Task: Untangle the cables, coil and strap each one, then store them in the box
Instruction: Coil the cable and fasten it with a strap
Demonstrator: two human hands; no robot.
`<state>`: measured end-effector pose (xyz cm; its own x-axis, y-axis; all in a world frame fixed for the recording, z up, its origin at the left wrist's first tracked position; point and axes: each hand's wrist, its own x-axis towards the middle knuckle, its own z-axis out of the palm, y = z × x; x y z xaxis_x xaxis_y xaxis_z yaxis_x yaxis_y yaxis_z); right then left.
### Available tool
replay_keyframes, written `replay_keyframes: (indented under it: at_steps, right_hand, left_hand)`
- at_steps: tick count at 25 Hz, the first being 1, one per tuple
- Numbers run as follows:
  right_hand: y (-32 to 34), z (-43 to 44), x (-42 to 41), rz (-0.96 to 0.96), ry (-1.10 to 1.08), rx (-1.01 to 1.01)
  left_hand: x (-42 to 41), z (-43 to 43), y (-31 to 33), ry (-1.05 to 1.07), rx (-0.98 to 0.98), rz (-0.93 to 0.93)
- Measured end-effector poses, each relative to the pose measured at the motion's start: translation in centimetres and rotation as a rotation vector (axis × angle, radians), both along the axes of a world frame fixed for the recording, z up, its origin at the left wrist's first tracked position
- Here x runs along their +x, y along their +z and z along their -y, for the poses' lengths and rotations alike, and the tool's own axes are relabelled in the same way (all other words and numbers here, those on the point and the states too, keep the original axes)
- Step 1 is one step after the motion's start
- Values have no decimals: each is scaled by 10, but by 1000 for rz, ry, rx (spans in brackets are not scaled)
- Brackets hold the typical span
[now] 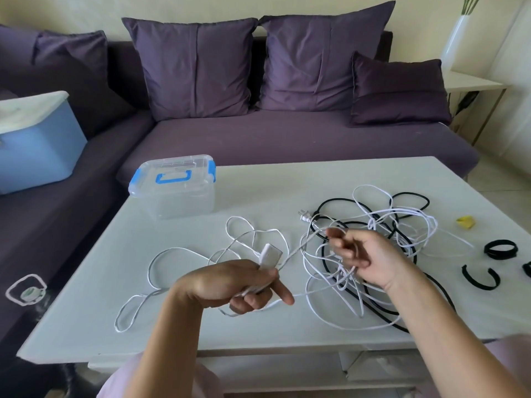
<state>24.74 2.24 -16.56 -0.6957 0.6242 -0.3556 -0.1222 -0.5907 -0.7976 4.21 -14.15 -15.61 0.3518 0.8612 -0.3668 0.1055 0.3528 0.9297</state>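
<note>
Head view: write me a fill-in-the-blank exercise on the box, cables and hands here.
The clear plastic box with blue latches stands with its lid ____. The left hand grips a flat rectangular power block coloured ____. The right hand pinches strands of the tangled pile of white and ____ cables. The black strap rings lie near the white table's ____ edge.
Missing: closed; white; black; right.

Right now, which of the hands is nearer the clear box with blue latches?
Left. The left hand grips white cable in front of the box; the right hand sits farther right, at the tangle.
</note>
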Motion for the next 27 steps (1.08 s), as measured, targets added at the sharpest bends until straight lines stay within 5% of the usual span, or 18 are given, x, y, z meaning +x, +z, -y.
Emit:
replay_keyframes:
  at_steps: [10, 19, 24, 27]
  right_hand:
    - [50, 41, -7, 25, 184, 670]
    - [17, 94, -23, 192, 660, 997]
    - [-15, 80, -27, 346, 717, 1016]
    - [-23, 62, -22, 348, 634, 926]
  left_hand:
    - [6, -19, -11, 458, -20, -113]
    - [0, -30, -6, 881, 165, 567]
    - [-6, -16, 3, 596, 224, 1125]
    - [-11, 1, 9, 402, 220, 1102]
